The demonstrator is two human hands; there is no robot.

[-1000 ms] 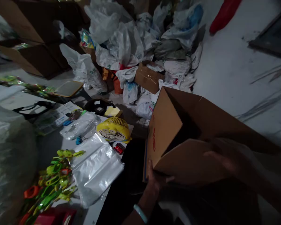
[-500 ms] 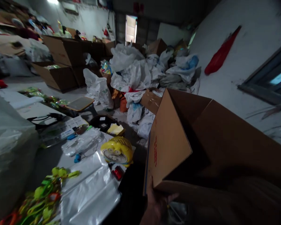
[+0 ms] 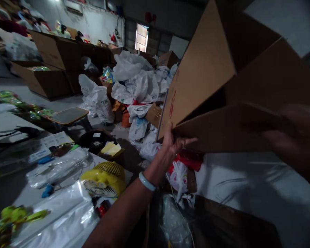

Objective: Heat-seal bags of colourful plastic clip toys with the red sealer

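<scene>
Cardboard box (image 3: 209, 69) is sitting raised up-right of you, open flaps facing you, long axis running away right. Your left hand (image 3: 174, 143) is gripping its lower-left corner; your blurred right hand (image 3: 294, 137) is lying against the near flap, grip unclear.

Raised cardboard box (image 3: 204, 69) blocks right; yellow fan (image 3: 103, 179), bag pile (image 3: 136, 79) crowd left.

Obscured or cut off
Right hand (image 3: 291, 141): blurred, grip unclear. Cardboard box (image 3: 209, 69): top and right cropped by frame.
</scene>
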